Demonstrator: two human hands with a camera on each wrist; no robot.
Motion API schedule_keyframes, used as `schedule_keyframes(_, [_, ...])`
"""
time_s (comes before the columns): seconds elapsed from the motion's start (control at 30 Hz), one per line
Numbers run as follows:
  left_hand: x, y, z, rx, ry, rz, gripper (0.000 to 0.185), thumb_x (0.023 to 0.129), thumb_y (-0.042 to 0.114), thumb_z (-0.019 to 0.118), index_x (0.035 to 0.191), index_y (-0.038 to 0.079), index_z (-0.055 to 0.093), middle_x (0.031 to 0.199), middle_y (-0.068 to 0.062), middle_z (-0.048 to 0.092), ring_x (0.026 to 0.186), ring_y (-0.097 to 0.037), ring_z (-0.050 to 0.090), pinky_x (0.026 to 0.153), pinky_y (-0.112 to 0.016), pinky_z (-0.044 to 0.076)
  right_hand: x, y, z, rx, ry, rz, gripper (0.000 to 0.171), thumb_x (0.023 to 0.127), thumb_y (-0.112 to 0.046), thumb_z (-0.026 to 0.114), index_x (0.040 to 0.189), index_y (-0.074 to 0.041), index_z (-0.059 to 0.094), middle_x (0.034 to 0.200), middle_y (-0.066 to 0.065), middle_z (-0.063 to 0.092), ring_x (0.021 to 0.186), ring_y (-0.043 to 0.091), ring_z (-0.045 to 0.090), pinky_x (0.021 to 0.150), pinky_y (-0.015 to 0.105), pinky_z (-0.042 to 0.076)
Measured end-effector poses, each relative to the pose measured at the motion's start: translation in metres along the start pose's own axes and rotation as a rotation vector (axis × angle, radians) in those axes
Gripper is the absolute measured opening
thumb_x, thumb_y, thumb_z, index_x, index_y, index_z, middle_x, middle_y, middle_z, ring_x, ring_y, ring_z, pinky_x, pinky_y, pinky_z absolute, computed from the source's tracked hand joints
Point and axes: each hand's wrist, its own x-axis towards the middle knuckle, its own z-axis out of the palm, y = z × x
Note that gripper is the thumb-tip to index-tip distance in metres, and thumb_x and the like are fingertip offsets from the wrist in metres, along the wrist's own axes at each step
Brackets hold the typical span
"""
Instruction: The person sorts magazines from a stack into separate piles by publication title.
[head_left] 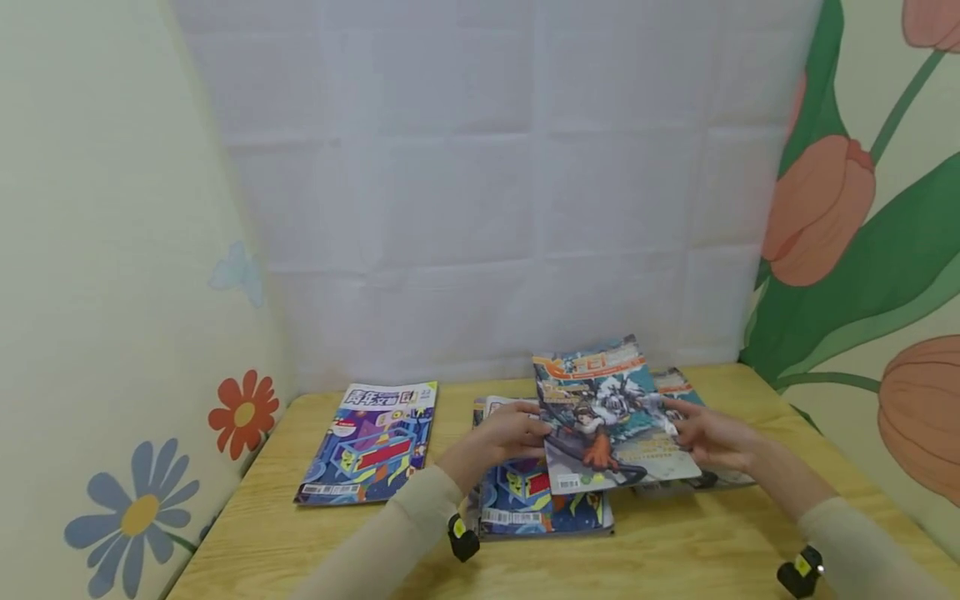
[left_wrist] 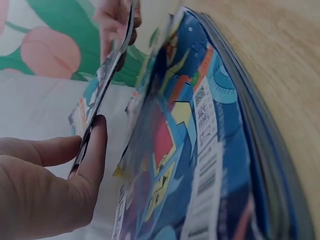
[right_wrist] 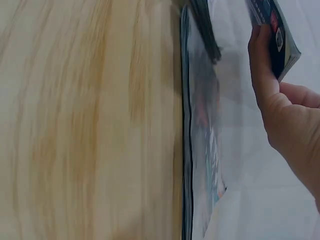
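Note:
Both hands hold one magazine (head_left: 611, 417) with an orange title and a painted figure on its cover, raised above the table. My left hand (head_left: 510, 433) pinches its left edge between thumb and fingers, which the left wrist view shows side-on. At the opposite edge, my right hand (head_left: 712, 437) grips it, thumb on one face and fingers on the other. Below the left hand lies a stack of blue-covered magazines (head_left: 543, 518), partly hidden by the raised one. Under the right hand, more magazines (head_left: 678, 383) with an orange title lie on the table.
To the left, a separate blue and purple magazine (head_left: 375, 442) lies on the wooden table (head_left: 247, 533). A white cloth (head_left: 487, 208) hangs behind the table's back edge. Painted walls stand on both sides.

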Motion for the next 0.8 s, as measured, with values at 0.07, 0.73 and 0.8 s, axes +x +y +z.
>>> schedule_keyframes(0.07, [0.006,-0.001,0.009,0.023,0.010,-0.012,0.064,0.092,-0.004,0.069,0.149,-0.006,0.040,0.120,-0.026,0.062,0.108,-0.041,0.065,0.082,-0.047,0.058,-0.003,-0.001,-0.008,-0.048,0.010,-0.004,0.094,0.090,0.016,0.042,0.159,-0.008,-0.018,0.156,0.037,-0.018,0.063,0.005,0.040,0.048,0.017,0.037])
schedule_keyframes(0.73, [0.075,-0.012,0.099,0.028,0.091,0.068,0.034,0.087,-0.014,0.071,0.118,-0.013,0.058,0.101,-0.025,0.067,0.085,-0.035,0.072,0.069,-0.037,0.061,-0.023,-0.007,-0.073,-0.342,0.239,-0.043,0.080,0.087,0.019,0.035,0.156,0.010,-0.004,0.123,0.012,0.062,0.099,0.020,0.065,0.081,0.038,0.055])
schedule_keyframes(0.8, [0.077,-0.014,0.106,0.059,0.115,0.058,0.016,0.086,-0.016,0.070,0.097,-0.011,0.060,0.096,-0.025,0.068,0.081,-0.034,0.073,0.066,-0.036,0.061,-0.023,-0.008,-0.075,-0.372,0.253,-0.027,0.080,0.086,0.018,0.035,0.156,0.011,-0.001,0.120,0.013,0.063,0.096,0.021,0.065,0.079,0.038,0.055])
